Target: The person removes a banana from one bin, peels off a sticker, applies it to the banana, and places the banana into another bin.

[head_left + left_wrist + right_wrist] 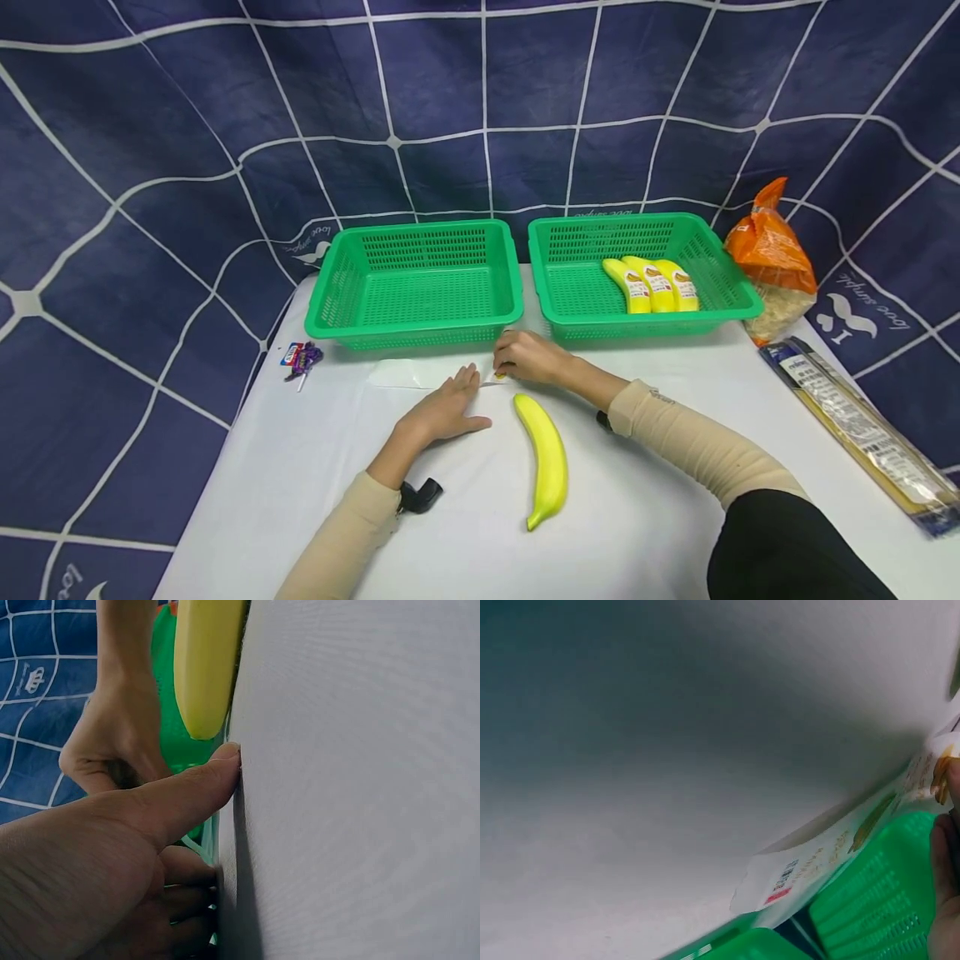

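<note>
On the white table, my left hand (pixel 446 407) lies with fairly straight fingers, fingertips on the near edge of a white strip of stickers (pixel 401 373). My right hand (pixel 534 357) bends its fingers down at the strip's right end and pinches it beside a yellow-brown print. In the right wrist view the sticker strip (pixel 817 859) bears banana pictures, a barcode and a red patch, and runs up to the fingers. A yellow banana (pixel 549 454) with no sticker showing lies between the forearms. The left wrist view shows the left thumb (pixel 199 780) stretched out below the banana (pixel 206 667).
Behind the hands stand two green baskets: the left basket (pixel 322 308) and the right basket (pixel 720 312), which holds three labelled bananas (pixel 658 287). Lollipops (pixel 302 358) lie at left. An orange-topped bag (pixel 776 267) and a long flat package (pixel 862 425) are at right.
</note>
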Action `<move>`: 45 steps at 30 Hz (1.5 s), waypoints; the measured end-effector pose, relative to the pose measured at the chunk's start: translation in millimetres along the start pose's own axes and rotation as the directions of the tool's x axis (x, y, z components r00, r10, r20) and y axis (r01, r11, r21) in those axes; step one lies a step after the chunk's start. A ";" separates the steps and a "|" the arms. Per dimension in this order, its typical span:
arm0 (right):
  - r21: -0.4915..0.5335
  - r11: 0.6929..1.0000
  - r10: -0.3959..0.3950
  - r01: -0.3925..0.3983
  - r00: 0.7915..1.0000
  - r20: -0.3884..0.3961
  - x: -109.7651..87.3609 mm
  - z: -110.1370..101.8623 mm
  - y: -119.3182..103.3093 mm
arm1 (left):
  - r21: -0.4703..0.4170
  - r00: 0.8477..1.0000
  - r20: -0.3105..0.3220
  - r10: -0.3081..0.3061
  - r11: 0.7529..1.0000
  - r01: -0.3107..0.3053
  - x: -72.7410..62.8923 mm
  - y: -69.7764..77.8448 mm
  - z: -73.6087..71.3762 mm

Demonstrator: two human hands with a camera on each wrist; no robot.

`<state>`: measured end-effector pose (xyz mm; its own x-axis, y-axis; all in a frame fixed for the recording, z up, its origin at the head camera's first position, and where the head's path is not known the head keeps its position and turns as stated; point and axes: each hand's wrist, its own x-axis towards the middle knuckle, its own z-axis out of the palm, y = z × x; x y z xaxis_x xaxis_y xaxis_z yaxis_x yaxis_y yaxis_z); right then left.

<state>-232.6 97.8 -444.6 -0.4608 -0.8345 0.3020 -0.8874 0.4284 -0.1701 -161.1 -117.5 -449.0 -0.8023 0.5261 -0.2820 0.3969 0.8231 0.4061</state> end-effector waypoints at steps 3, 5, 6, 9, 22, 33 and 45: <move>-0.016 1.000 -0.004 0.004 1.000 0.002 -2.8 -1.2 0.6 | -0.006 1.000 0.001 0.002 1.000 -0.002 0.0 1.1 -1.4; -0.021 1.000 -0.001 0.001 1.000 0.011 -5.0 -2.0 0.8 | -0.007 1.000 0.003 0.002 1.000 -0.002 -0.1 1.5 -1.9; -0.022 1.000 0.001 -0.001 1.000 0.014 -6.1 -2.6 0.7 | -0.008 1.000 0.002 0.003 1.000 -0.003 -0.1 1.5 -1.9; -0.021 1.000 -0.002 0.002 1.000 0.013 -9.7 -4.2 0.2 | -0.001 1.000 -0.001 0.007 1.000 -0.007 0.1 0.9 -0.9; -0.003 0.999 0.051 -0.051 0.995 -0.086 -35.5 -18.5 -9.5 | -0.009 1.000 -0.018 0.006 1.000 -0.006 0.7 0.3 2.8; 0.051 0.993 0.113 -0.102 0.945 -0.306 -70.2 -46.4 -24.0 | -0.001 0.999 -0.037 -0.011 1.000 0.011 1.6 -0.9 3.4; 0.273 0.874 0.465 -0.402 0.854 -0.231 -97.4 -71.1 -36.4 | -0.036 0.997 -0.074 -0.021 0.999 0.018 3.9 -1.9 3.0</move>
<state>-156.3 188.1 -401.2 -0.8094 -0.4337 0.3960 -0.5871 0.6152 -0.5262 -163.7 -116.3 -453.5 -0.8414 0.4913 -0.2253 0.3659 0.8246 0.4315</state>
